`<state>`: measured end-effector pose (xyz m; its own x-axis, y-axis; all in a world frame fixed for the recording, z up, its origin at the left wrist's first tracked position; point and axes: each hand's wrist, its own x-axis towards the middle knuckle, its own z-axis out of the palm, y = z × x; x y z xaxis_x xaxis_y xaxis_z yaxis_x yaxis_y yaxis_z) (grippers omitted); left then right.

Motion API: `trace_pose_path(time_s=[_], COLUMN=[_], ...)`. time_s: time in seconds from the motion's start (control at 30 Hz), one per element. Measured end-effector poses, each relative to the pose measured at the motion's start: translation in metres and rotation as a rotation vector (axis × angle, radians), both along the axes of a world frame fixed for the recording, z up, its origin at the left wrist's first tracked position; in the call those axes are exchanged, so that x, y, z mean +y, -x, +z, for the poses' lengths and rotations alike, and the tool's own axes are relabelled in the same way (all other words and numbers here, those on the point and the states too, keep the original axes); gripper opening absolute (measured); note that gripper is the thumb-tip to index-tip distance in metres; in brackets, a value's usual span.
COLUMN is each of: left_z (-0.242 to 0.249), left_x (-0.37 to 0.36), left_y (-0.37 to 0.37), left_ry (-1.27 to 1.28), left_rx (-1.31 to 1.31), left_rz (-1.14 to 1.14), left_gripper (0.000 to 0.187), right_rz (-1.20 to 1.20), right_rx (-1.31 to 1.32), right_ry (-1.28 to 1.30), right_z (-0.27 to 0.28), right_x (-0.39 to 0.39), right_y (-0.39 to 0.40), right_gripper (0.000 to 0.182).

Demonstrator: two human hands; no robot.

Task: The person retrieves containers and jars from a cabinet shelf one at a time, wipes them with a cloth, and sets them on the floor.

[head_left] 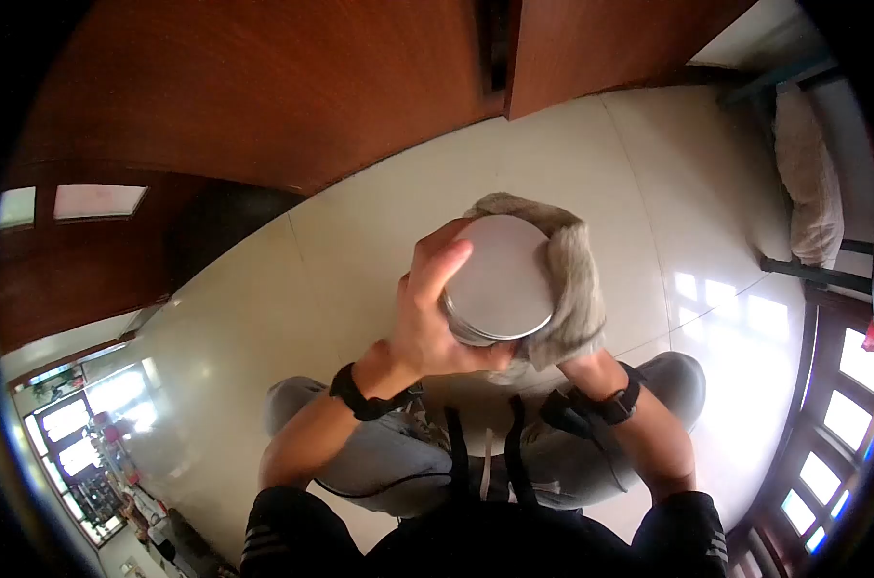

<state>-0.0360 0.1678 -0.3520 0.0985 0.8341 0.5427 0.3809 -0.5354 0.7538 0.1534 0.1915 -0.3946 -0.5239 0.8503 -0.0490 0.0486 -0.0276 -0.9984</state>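
Note:
A round container with a flat, pale metal lid [500, 275] is held up in front of me, above the floor. My left hand [432, 303] grips its left side, thumb over the lid's rim and fingers curled beneath. A grey-beige cloth [577, 279] wraps round the container's right and far sides. Under that cloth my right hand [580, 364] is mostly hidden; only its wrist end shows, so its fingers cannot be seen. The cloth lies against the container there. The lower part of the container is largely covered by my hand and the cloth.
Beneath me is a glossy tiled floor [360, 241]. Brown wooden cabinet doors [292, 87] stand ahead, one slightly ajar. At the right are a bench frame with a pale sack [808, 183] and a paned door [832, 414]. My bent legs [379, 458] are on either side.

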Motion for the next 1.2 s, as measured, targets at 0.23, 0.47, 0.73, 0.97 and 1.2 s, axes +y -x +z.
trace_pose_path(time_s=[0.23,0.47,0.73,0.97,1.2], left_z=[0.026,0.041,0.046,0.038,0.022], left_x=[0.014,0.012,0.018,0.007,0.003], left_y=[0.019,0.017,0.019,-0.002,-0.005], left_ry=[0.026,0.027,0.050,0.014,-0.239], left_rx=[0.155,0.393,0.636,0.799,0.792], left_rz=[-0.083,-0.083,-0.026,-0.044,-0.084], left_gripper=[0.094,0.106,0.107,0.081,0.073], right_rz=[0.058,0.038,0.041,0.053,0.061], right_rx=[-0.167,0.198,0.106,0.051,0.029], right_ry=[-0.254,-0.047,-0.122,-0.146,-0.145], right_z=[0.035,0.054,0.034,0.022,0.023], right_x=[-0.001,-0.002,-0.008,-0.007,-0.007], right_y=[-0.012,-0.014,-0.009,0.001,-0.001], right_gripper=[0.063,0.060,0.059,0.057,0.056])
